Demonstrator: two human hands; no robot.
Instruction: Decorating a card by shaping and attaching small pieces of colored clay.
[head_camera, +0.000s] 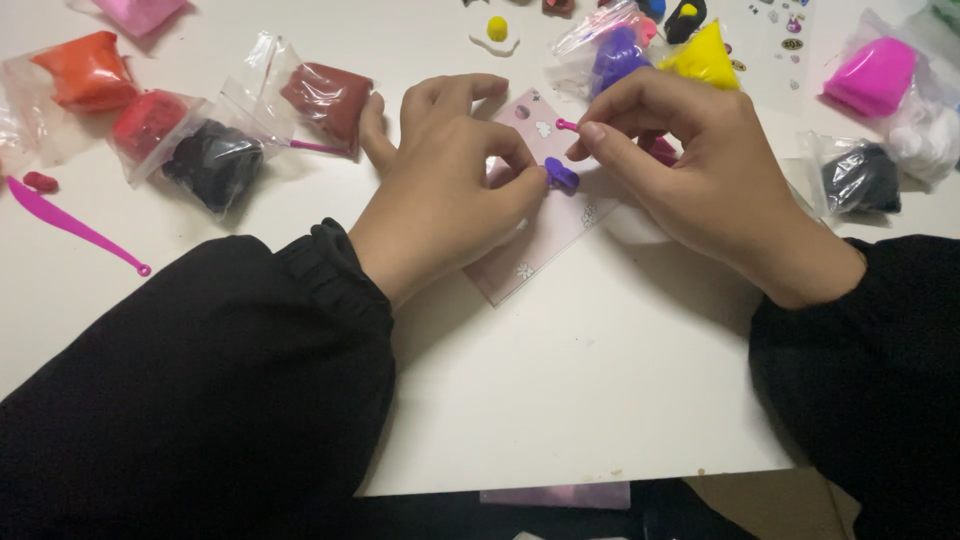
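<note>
Nearest the camera are the two black sleeves (190, 400), the widest things in view, running up from the bottom edge to both hands over a white table (600, 400). The left hand (440, 200) is closed narrow, its fingertips pinching a small purple clay piece (561, 176) and holding it just above a pale pink card (545, 235) that lies slantwise under both hands. The right hand (700, 180) is also pinched shut, on a thin pink modelling tool (567, 125) with a rounded tip; that tip sits just above and a touch right of the purple piece, close but apart from it, with the tool's shaft running back into the fingers. So the piece lies just below the tool tip and at the end of the left fingertips; the left hand is the one in contact with it. Left of the left grip lie bagged clays: dark red-brown (328, 97), black (213, 162), red (147, 122) and orange (88, 70), with a long magenta sculpting stick (70, 225) farther out. Behind the right grip sit a purple bag (618, 55) and a yellow clay cone (705, 58); to its right, bright pink clay (872, 75) and another black bag (860, 178). A small white-and-yellow clay egg (496, 33) rests beyond the hands.
</note>
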